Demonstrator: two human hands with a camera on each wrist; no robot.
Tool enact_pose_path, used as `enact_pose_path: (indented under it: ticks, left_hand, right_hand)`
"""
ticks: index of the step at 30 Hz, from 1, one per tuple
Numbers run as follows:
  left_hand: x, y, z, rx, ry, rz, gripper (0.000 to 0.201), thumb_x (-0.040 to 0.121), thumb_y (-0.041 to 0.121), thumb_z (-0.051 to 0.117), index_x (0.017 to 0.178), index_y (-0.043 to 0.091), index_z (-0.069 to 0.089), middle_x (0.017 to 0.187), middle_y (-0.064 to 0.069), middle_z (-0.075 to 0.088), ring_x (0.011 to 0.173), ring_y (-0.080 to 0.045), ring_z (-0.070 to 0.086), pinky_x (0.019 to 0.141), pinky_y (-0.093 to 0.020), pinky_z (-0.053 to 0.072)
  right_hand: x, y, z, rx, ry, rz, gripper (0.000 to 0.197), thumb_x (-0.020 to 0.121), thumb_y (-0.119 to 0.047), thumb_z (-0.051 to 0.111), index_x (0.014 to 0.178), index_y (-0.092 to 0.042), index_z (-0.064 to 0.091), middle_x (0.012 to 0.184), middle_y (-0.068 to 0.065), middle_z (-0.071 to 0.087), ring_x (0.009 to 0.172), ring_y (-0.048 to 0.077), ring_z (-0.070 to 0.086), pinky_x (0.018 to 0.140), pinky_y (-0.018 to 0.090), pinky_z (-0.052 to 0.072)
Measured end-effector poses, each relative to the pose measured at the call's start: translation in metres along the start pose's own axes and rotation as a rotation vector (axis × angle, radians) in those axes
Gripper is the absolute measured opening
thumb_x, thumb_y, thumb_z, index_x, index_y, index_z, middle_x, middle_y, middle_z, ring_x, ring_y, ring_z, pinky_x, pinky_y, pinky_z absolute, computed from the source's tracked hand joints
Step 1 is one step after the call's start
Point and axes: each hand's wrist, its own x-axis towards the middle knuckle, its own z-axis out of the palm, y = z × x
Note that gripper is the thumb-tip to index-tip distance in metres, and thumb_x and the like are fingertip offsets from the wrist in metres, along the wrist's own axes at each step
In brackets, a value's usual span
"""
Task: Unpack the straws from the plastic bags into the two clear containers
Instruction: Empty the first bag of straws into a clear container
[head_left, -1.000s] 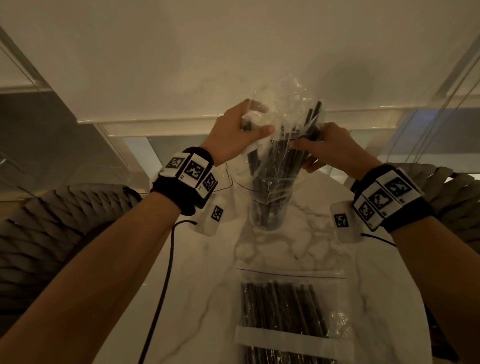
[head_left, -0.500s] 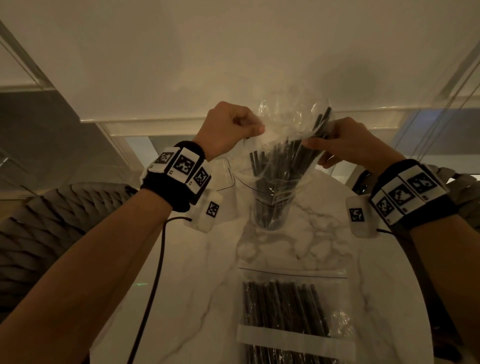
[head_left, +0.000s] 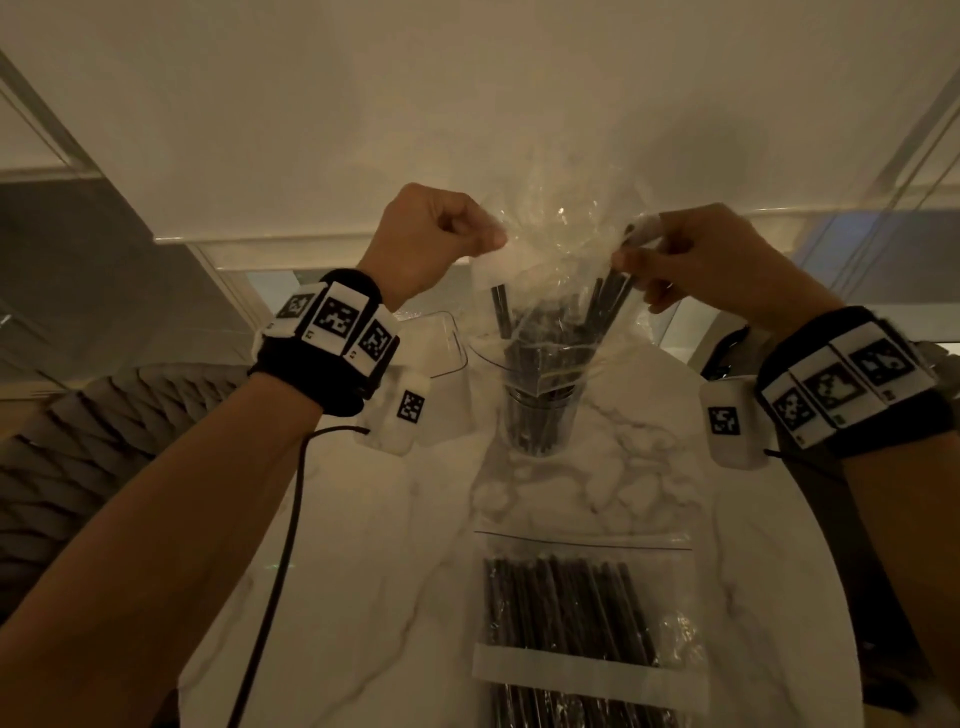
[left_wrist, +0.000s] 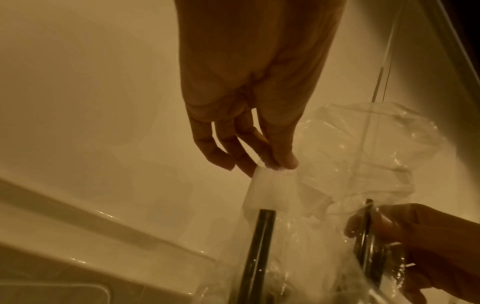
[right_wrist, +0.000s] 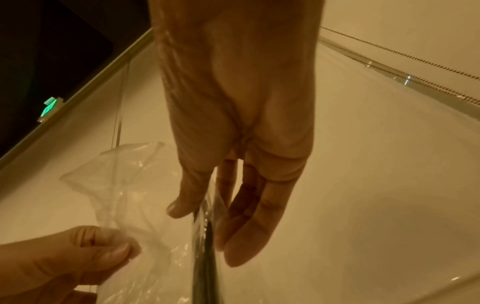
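A clear plastic bag hangs mouth-down over a round clear container on the marble table. Black straws stand in the container, their tops still inside the bag. My left hand pinches the bag's left side at its white strip. My right hand pinches the right side, with straw tops under the plastic at its fingers. A second, sealed bag of black straws lies flat on the table in front of me.
A second clear container, squarish, stands behind my left wrist. Woven chairs flank the table on the left and right. A white blind and window frame rise just beyond the table's far edge.
Both hands have risen and spread apart, drawing the bag upward. The straws now sit lower relative to the bag, with more empty plastic above them.
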Motion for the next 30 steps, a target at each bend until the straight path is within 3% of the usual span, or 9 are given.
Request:
enact_pose_path:
  ticks: [4,7,10,12,15,19,22,25,30]
  left_hand:
    - [-0.001,0.001,-0.008,-0.019,0.033,0.014,0.008,0.075,0.011,0.076,0.081,0.012,0.071,0.082,0.005,0.071,0.076,-0.007,0.067,0.080,-0.019,0.054]
    - [-0.002,0.001,-0.010,-0.012,0.025,0.046,0.009,0.078,0.006,0.073,0.079,0.014,0.070,0.089,-0.016,0.072,0.084,-0.020,0.068,0.083,-0.028,0.055]
    - [-0.002,0.006,-0.008,-0.050,0.000,0.080,0.018,0.080,-0.006,0.064,0.081,0.011,0.066,0.098,-0.017,0.068,0.090,-0.023,0.066,0.077,-0.024,0.055]
    - [0.000,0.011,-0.008,-0.097,0.028,0.085,0.023,0.081,-0.007,0.064,0.074,0.015,0.065,0.090,-0.010,0.071,0.082,-0.013,0.066,0.071,-0.018,0.054]
    - [0.001,0.018,-0.010,-0.139,0.088,0.076,0.015,0.078,0.002,0.072,0.078,0.016,0.068,0.065,0.016,0.072,0.065,0.003,0.065,0.063,-0.011,0.051]
    - [0.001,0.022,-0.011,-0.134,0.124,0.082,0.012,0.079,0.014,0.073,0.075,0.023,0.067,0.069,0.011,0.070,0.068,-0.002,0.063,0.064,-0.017,0.050]
    - [0.002,0.025,-0.010,-0.122,0.130,0.074,0.013,0.084,0.023,0.069,0.073,0.030,0.067,0.074,0.015,0.068,0.072,-0.002,0.060,0.066,-0.017,0.050]
    - [0.001,0.029,-0.009,-0.110,0.135,0.088,0.017,0.085,0.024,0.067,0.072,0.034,0.067,0.073,0.018,0.068,0.071,0.003,0.060,0.065,-0.015,0.048]
    - [0.002,0.037,-0.006,-0.136,0.177,0.132,0.014,0.086,0.018,0.066,0.077,0.028,0.068,0.082,0.011,0.068,0.070,0.007,0.061,0.064,-0.009,0.044]
  right_hand:
    - [-0.001,0.001,-0.011,-0.067,0.019,-0.011,0.028,0.075,-0.028,0.074,0.100,-0.016,0.070,0.075,0.011,0.071,0.063,0.022,0.069,0.066,0.030,0.060]
    - [-0.005,0.002,-0.018,-0.128,-0.022,-0.027,0.024,0.077,-0.017,0.073,0.099,-0.024,0.069,0.078,0.010,0.073,0.065,0.016,0.071,0.071,0.025,0.060]
    - [-0.007,-0.003,-0.017,-0.134,-0.001,-0.074,0.024,0.083,-0.009,0.068,0.094,-0.030,0.069,0.074,0.000,0.070,0.061,0.008,0.067,0.074,0.026,0.060]
    - [-0.007,-0.008,-0.016,-0.142,0.053,-0.086,0.011,0.085,-0.018,0.065,0.094,-0.024,0.070,0.073,0.001,0.068,0.064,0.015,0.066,0.079,0.035,0.058]
    - [-0.009,-0.013,-0.015,-0.200,0.090,-0.105,0.027,0.085,-0.041,0.060,0.099,-0.020,0.069,0.076,0.008,0.068,0.064,0.017,0.064,0.080,0.036,0.056]
    - [-0.014,-0.020,-0.016,-0.187,0.130,-0.170,0.033,0.086,-0.049,0.055,0.116,-0.036,0.060,0.090,0.015,0.070,0.071,0.022,0.067,0.076,0.033,0.054]
    - [-0.013,-0.024,-0.017,-0.227,0.165,-0.177,0.024,0.088,-0.042,0.057,0.111,-0.036,0.063,0.088,-0.004,0.069,0.069,-0.002,0.061,0.073,0.012,0.047]
    - [-0.012,-0.027,-0.021,-0.280,0.245,-0.176,0.018,0.088,-0.039,0.059,0.103,-0.032,0.067,0.069,-0.029,0.059,0.062,-0.017,0.055,0.063,-0.005,0.036]
    - [-0.015,-0.035,-0.022,-0.409,0.306,-0.231,0.025,0.090,-0.033,0.060,0.103,-0.016,0.071,0.088,-0.009,0.063,0.075,0.007,0.057,0.065,-0.008,0.033]
